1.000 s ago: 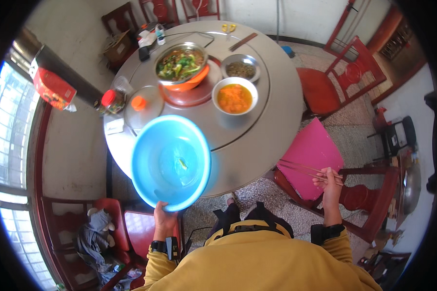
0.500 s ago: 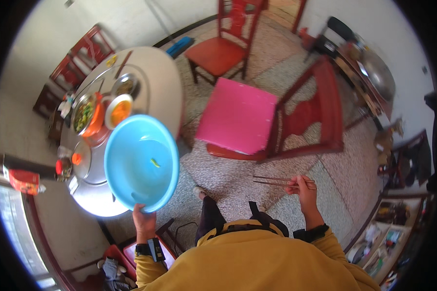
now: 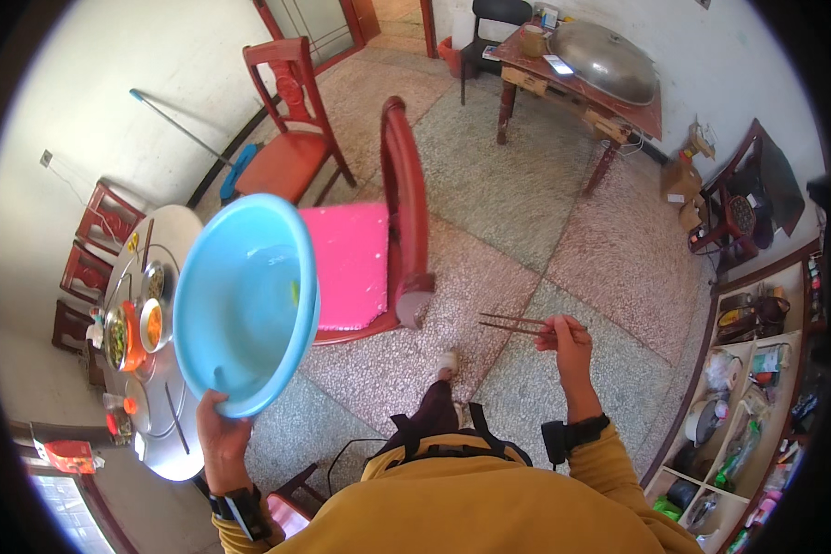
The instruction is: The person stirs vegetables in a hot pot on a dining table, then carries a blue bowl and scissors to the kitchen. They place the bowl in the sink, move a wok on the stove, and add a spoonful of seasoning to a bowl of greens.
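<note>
My left hand [image 3: 223, 445] grips the near rim of a light blue plastic basin [image 3: 235, 323], thumb over the edge. The basin is tilted, its inside facing me. A small green piece, perhaps of vegetable [image 3: 295, 293], lies on its inner right side, and a dark spot shows near my thumb. In my right hand [image 3: 565, 349], closed and held out over the floor, is a pair of brown chopsticks [image 3: 510, 323] pointing left, their tips slightly apart and nothing between them. The basin is in front of the right part of the round table [image 3: 180, 222].
Dishes of food, such as a bowl of orange food [image 3: 153, 323], stand on the table at left. Ahead are a red chair with a pink seat [image 3: 351, 268] and another red chair [image 3: 291, 152]. A wooden table [image 3: 517, 76] bears a large metal lid [image 3: 605, 63]. Shelves [image 3: 757, 369] line the right.
My view has turned right and my body has moved on, so the round table sits further left. The basin stays in my left hand, tilted more; the chopsticks remain in my right.
</note>
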{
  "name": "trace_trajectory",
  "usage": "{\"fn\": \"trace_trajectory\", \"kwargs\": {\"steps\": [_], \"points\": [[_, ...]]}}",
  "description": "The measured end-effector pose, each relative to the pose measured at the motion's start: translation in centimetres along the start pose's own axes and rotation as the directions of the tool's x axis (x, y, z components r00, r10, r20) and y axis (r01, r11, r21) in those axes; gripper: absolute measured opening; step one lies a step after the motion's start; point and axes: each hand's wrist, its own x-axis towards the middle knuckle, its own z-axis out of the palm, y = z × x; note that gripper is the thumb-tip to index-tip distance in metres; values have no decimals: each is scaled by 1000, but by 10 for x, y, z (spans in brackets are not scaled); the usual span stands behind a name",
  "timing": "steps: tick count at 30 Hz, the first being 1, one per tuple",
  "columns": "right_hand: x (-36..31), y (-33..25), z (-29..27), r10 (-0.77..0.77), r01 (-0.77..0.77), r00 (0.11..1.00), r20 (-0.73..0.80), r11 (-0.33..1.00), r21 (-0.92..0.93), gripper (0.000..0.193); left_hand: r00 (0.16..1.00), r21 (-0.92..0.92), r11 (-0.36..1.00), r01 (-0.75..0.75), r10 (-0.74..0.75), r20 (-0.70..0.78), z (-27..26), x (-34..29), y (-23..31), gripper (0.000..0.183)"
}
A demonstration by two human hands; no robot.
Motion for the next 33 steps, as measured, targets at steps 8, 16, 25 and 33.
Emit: {"fn": "trace_trajectory", "kwargs": {"steps": [8,16,25,33], "points": [[147,-34,-32,-192,212,976,102,942,-260,19,991,-76,991,-111,105,-79,115,-1,-35,52],[309,-70,-143,-215,230,973,85,938,-259,20,940,-204,964,-173,100,-325,194,6,-72,43],[491,-119,-74,-116,284,924,365,847,-449,26,850,-253,889,-382,229,-475,333,14,-133,44],[572,-156,72,-63,474,595,802,833,-286,23,813,-342,834,-433,197,-549,438,46,-132,37]]}}
